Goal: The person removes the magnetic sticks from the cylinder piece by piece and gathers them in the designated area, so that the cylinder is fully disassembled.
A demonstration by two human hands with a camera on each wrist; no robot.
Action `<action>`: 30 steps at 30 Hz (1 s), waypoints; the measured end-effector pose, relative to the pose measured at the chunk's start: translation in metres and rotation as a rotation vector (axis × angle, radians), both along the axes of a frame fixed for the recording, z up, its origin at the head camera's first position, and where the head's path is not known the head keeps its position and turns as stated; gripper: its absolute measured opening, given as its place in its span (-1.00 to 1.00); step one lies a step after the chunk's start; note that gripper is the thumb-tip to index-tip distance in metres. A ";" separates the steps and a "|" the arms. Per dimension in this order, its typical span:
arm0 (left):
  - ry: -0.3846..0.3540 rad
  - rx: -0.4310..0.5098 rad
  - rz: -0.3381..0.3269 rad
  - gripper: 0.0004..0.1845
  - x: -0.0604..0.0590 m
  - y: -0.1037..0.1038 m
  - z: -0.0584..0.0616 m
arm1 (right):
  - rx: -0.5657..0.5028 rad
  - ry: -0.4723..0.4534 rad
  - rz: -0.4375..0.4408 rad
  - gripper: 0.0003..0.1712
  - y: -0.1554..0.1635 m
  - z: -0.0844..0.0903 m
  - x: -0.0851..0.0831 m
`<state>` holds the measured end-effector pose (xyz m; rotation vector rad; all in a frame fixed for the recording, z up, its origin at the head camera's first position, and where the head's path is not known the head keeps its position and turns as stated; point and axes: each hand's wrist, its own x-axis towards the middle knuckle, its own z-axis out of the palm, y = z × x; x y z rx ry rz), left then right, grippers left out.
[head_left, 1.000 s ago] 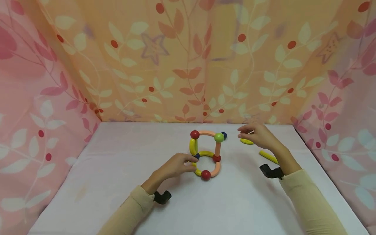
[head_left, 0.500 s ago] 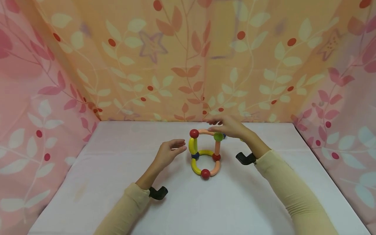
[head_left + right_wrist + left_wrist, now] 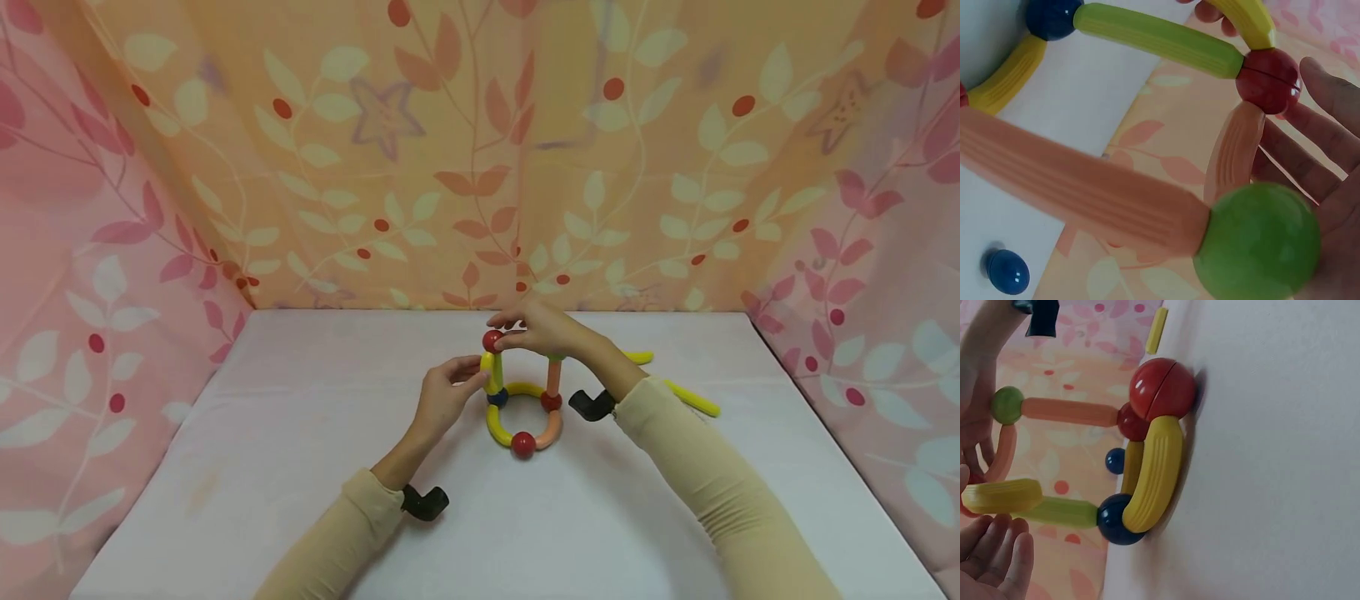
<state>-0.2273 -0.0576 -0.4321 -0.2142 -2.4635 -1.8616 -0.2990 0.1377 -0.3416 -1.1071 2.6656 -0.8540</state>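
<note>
Right hand (image 3: 542,329) is laid over the frame (image 3: 521,392) top at head-view centre, fingers at the red ball (image 3: 492,340); left hand (image 3: 444,393) touches a yellow rod (image 3: 489,372) with relaxed fingers.

Left-wrist view: fingers (image 3: 997,553) lie loose beneath that rod (image 3: 1002,495).

Right-wrist view: straight fingers (image 3: 1329,156) back the green ball (image 3: 1259,244).

**Both hands closing in on the top of the frame**

My right hand (image 3: 543,329) is coming over from the loose yellow sticks (image 3: 692,398) on the right, now covering the top bar and touching the top red ball (image 3: 492,340). My left hand (image 3: 444,396) is leaving the base ring, lifting, and now touching the yellow upright (image 3: 491,372). Sticks now uncovered.
</note>
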 end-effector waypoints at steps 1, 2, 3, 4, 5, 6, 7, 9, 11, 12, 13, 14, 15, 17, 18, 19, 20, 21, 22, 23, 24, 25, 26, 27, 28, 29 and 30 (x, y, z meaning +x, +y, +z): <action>-0.002 0.007 0.002 -0.62 0.001 0.001 0.000 | -0.003 0.011 0.010 -0.60 -0.001 -0.001 0.000; -0.003 0.013 0.004 -0.62 0.001 0.002 -0.001 | -0.009 0.017 0.018 -0.61 -0.002 -0.001 0.001; -0.005 0.022 0.008 -0.62 0.001 0.003 -0.002 | -0.014 0.022 0.027 -0.62 -0.003 -0.002 0.001; -0.001 0.032 0.010 -0.63 0.001 0.004 -0.002 | -0.022 0.020 0.034 -0.62 -0.004 -0.002 0.001; 0.002 0.041 0.011 -0.63 0.001 0.005 -0.003 | -0.028 0.016 0.039 -0.63 -0.005 -0.003 0.002; 0.005 0.051 0.013 -0.63 0.001 0.005 -0.003 | -0.033 0.010 0.042 -0.64 -0.006 -0.003 0.002; 0.010 0.061 0.014 -0.64 0.001 0.006 -0.004 | -0.036 0.005 0.043 -0.64 -0.006 -0.003 0.003; 0.015 0.079 0.015 -0.65 0.000 0.007 -0.005 | -0.036 -0.003 0.043 -0.65 -0.006 -0.002 0.004; 0.018 0.093 0.019 -0.65 0.000 0.007 -0.005 | -0.033 0.000 0.046 -0.65 -0.007 -0.002 0.005; 0.021 0.100 0.021 -0.66 0.000 0.008 -0.005 | -0.029 0.003 0.046 -0.65 -0.007 -0.001 0.005; 0.023 0.105 0.023 -0.65 0.000 0.008 -0.006 | -0.025 0.008 0.047 -0.65 -0.007 -0.001 0.005; 0.029 0.109 0.023 -0.65 0.000 0.008 -0.006 | -0.020 0.010 0.047 -0.64 -0.007 -0.001 0.005; 0.031 0.112 0.026 -0.65 0.000 0.008 -0.006 | -0.016 0.009 0.046 -0.63 -0.008 -0.001 0.006; 0.029 0.118 0.029 -0.65 0.000 0.007 -0.005 | -0.006 -0.002 0.036 -0.62 -0.008 0.000 0.006; 0.025 0.120 0.029 -0.65 0.001 0.007 -0.005 | -0.004 -0.010 0.031 -0.62 -0.008 0.000 0.007; 0.018 0.123 0.029 -0.65 0.001 0.007 -0.005 | -0.003 -0.024 0.024 -0.61 -0.008 0.000 0.007; 0.008 0.131 0.029 -0.66 0.001 0.007 -0.004 | -0.002 -0.037 0.019 -0.60 -0.008 0.001 0.007; -0.005 0.140 0.029 -0.67 0.001 0.007 -0.004 | -0.001 -0.047 0.016 -0.60 -0.008 0.001 0.008; -0.018 0.151 0.028 -0.68 0.001 0.007 -0.003 | 0.001 -0.057 0.011 -0.60 -0.008 0.001 0.008; -0.028 0.163 0.026 -0.68 0.001 0.006 -0.002 | 0.002 -0.062 0.008 -0.60 -0.008 0.001 0.009; -0.040 0.177 0.023 -0.69 0.001 0.006 -0.002 | 0.005 -0.065 0.004 -0.61 -0.009 0.001 0.009; -0.056 0.193 0.023 -0.69 0.000 0.006 -0.001 | 0.010 -0.066 0.001 -0.61 -0.009 0.001 0.009; -0.068 0.205 0.023 -0.68 0.000 0.006 -0.001 | 0.015 -0.060 0.001 -0.62 -0.009 0.001 0.009; -0.082 0.215 0.025 -0.68 -0.001 0.005 -0.001 | 0.021 -0.054 0.000 -0.63 -0.009 0.000 0.009; -0.093 0.222 0.026 -0.68 -0.001 0.005 -0.001 | 0.029 -0.048 -0.004 -0.63 -0.009 0.000 0.009; -0.103 0.227 0.025 -0.68 -0.002 0.005 -0.001 | 0.034 -0.041 -0.005 -0.63 -0.009 0.000 0.009; -0.114 0.230 0.025 -0.68 -0.002 0.004 -0.001 | 0.038 -0.035 -0.007 -0.63 -0.009 0.000 0.009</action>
